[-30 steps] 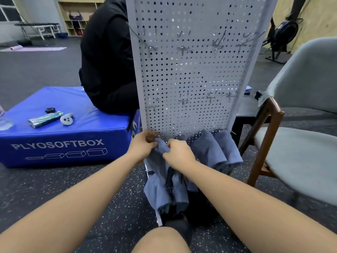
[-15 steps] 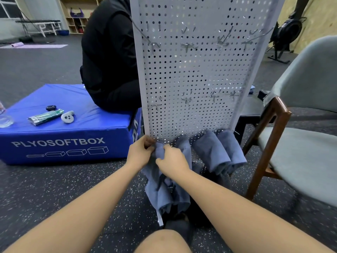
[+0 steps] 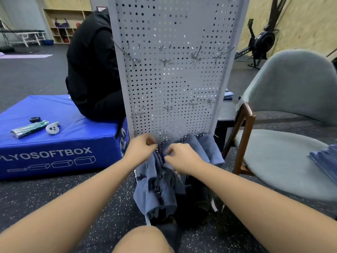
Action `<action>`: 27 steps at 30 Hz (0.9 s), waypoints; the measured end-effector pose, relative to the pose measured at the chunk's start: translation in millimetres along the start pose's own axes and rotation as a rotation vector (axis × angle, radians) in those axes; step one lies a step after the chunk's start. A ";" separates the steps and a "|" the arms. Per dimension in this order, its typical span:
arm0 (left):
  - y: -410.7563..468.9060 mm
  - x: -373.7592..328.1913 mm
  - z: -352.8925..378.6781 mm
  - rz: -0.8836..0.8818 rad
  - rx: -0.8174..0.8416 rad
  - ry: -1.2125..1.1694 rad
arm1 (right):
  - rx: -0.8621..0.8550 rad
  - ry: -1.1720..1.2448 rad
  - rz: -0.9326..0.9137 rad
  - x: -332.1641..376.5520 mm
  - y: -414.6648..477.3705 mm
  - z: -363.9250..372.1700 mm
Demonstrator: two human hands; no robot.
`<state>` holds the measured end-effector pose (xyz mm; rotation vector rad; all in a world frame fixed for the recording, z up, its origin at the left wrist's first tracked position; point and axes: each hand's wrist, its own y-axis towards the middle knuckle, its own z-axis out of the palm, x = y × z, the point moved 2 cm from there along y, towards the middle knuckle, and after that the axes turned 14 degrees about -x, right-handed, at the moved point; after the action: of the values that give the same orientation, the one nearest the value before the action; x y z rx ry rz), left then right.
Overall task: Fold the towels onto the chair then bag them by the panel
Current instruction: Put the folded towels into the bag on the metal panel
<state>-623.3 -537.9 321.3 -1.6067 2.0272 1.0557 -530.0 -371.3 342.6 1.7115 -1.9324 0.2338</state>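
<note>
panel (image 3: 173, 84): white perforated metal sheet, upright
towel (image 3: 145, 195): blue-grey soft cloth, bunched, hanging at panel's bottom edge
left hand (image 3: 140, 152): fingers curled, pinching towel top
right hand (image 3: 184, 157): fingers curled, pinching towel top

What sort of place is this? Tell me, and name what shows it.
Most likely a gym: a blue plyo soft box, an exercise machine by the far wall, and speckled rubber flooring.

One blue-grey towel (image 3: 155, 189) hanging crumpled at the foot of the white perforated panel (image 3: 173, 79), its top pinched in my left hand (image 3: 140, 150) and right hand (image 3: 182, 157), second towel (image 3: 207, 152) draped just beside it, folded towels (image 3: 326, 161) on the grey chair (image 3: 273, 161) seat
</note>
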 end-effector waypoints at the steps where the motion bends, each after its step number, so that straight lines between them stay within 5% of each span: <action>1: -1.0 -15.6 1.6 0.033 0.022 -0.003 | -0.020 -0.008 0.002 -5.0 -1.7 -15.2; 8: -12.4 -141.5 34.9 0.233 0.150 -0.089 | -0.201 -0.042 0.099 -59.8 -34.9 -135.6; 17: -53.4 -307.5 110.3 0.417 0.292 -0.246 | -0.479 0.123 0.482 -160.2 -107.0 -250.7; 27: -95.2 -425.9 237.9 0.359 0.458 -0.348 | -0.688 -0.430 0.459 -258.5 -156.2 -297.7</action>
<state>-448.3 -82.4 416.4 -0.7935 2.1473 0.8245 -285.5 -35.6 428.3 0.9006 -2.3178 -0.6205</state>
